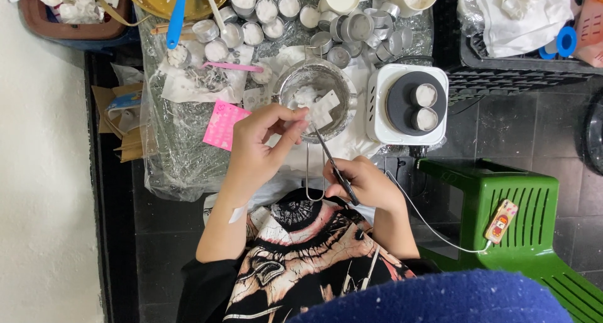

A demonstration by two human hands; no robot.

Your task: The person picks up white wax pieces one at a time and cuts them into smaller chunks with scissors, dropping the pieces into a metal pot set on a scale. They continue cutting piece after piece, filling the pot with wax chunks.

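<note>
Metal sieve (316, 97), round, white wax bits inside

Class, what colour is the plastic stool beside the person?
Green plastic stool, clearest in the head view.

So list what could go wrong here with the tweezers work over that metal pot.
1. The left hand pinches a small piece right at the tweezers tip held by the right hand; a slip could jab a finger.
2. The metal pot sits by the hot plate carrying two filled cups; a nudge might spill them.
</note>
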